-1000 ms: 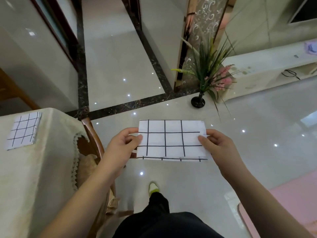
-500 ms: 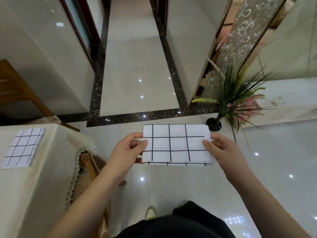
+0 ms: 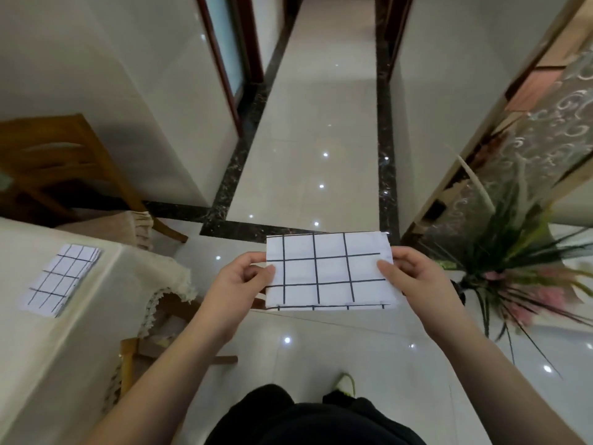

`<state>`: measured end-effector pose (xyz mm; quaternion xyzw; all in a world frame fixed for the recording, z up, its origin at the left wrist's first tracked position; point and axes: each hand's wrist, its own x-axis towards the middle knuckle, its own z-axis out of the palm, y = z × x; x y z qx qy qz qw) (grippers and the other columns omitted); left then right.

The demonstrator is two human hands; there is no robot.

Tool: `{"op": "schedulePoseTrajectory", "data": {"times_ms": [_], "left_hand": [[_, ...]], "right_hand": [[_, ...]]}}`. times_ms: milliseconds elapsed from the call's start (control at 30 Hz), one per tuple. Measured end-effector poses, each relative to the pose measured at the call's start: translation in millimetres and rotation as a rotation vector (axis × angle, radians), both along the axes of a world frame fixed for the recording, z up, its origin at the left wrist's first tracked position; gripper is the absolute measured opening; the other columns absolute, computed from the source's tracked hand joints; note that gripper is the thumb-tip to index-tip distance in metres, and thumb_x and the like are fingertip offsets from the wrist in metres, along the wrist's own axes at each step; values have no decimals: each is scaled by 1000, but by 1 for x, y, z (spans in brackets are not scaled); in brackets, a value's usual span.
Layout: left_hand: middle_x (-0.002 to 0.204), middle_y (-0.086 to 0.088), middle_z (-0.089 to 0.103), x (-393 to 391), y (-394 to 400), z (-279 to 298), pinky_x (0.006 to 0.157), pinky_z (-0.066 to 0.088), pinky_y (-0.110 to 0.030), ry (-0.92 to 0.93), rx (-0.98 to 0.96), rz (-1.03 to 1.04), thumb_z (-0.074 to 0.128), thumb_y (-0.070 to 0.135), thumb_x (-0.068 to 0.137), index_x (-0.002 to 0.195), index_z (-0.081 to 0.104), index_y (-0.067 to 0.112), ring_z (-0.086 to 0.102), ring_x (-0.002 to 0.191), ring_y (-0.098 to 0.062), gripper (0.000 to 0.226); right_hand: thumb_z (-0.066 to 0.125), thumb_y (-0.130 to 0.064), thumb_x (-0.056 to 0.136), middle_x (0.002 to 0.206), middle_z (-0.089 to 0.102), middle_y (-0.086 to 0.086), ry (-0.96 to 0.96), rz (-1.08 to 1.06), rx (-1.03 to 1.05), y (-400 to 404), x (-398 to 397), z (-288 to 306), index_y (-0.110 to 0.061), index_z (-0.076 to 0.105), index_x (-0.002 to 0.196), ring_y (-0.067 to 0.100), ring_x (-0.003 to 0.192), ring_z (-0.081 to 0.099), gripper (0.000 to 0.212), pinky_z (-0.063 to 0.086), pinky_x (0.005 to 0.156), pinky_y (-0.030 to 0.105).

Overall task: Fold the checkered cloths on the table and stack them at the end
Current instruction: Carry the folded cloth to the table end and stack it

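Glossy tiled floor (image 3: 308, 123) with dark border, wooden chair (image 3: 64, 162), potted plant (image 3: 513, 252)

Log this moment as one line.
left hand: pinches cloth | right hand: pinches cloth | cloth: folded, held over floor | second cloth: on table

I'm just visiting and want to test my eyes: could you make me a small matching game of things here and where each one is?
Things:
1. folded cloth
2. held cloth
3. plant
4. chair

Places:
A. on the floor at the right
B. lying on the table
C. behind the table, by the wall
D. between both hands, above the floor

Pairs: 1-B, 2-D, 3-A, 4-C
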<state>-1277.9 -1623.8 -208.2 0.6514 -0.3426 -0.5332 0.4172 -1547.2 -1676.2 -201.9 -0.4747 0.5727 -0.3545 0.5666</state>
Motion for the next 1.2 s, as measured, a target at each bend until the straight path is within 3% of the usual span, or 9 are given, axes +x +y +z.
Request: {"op": "schedulePoseTrajectory", "data": {"times_ms": [200,367,500,600,767,867,967,1100,1200], "left_hand": [[93,-11,74,27,-20,-3,67,56,-36,30,-7,176,57,17,97,112,65,21,72,83,-26,17],[96,-15,74,79,-39,-15,70,57,-42,52,-19,330,59,16,96,110,66,20,71,85,-33,16],[95,-15,74,131,-55,-22,59,53,-30,42,-25,357,58,18,96,114,64,19,70,81,-28,18],[98,-17,73,172,-68,-24,57,52,-30,29,-30,374,59,20,96,116,63,19,68,82,-28,21],[97,-12,74,231,-88,-26,72,53,-43,-20,-16,430,57,22,98,116,64,23,69,89,-36,20],[91,-14,74,258,-95,-27,61,53,-33,-7,-2,506,60,21,96,115,65,18,70,78,-26,20],[93,-25,67,282,-99,-34,66,51,-38,-11,28,565,65,32,91,111,67,25,66,79,-29,22],[85,-1,73,305,-107,-44,60,54,-28,-25,73,719,61,17,94,112,66,18,69,75,-15,18],[77,2,64,322,-111,-47,59,51,-22,-73,127,833,64,17,93,106,67,19,61,67,-8,14]], "right_hand": [[67,-17,90,91,75,8,-25,137,9,-64,43,-2,-23,72,100,29,85,72,12,57,85,51],[67,-16,91,87,75,4,-20,270,21,-117,109,-9,-22,71,100,22,81,72,12,58,80,41],[67,-15,90,80,72,4,-38,366,47,-160,174,-14,-23,72,99,20,76,70,13,56,73,37],[67,-14,90,78,71,3,-29,429,44,-190,224,-14,-22,71,100,19,75,70,13,55,70,34],[65,-16,92,91,74,8,-8,540,51,-219,291,-18,-19,70,107,25,86,72,16,58,79,40],[64,-15,93,92,75,7,5,599,63,-233,325,-19,-19,70,108,26,87,72,17,58,80,41],[64,-15,93,91,75,5,20,674,67,-253,360,-23,-20,70,107,24,85,73,16,58,77,39],[65,-13,92,84,75,1,29,790,88,-283,413,-34,-18,70,106,20,81,72,16,56,69,30],[65,-13,92,88,75,2,38,909,111,-304,458,-44,-19,69,106,20,85,73,16,57,71,31]]}}
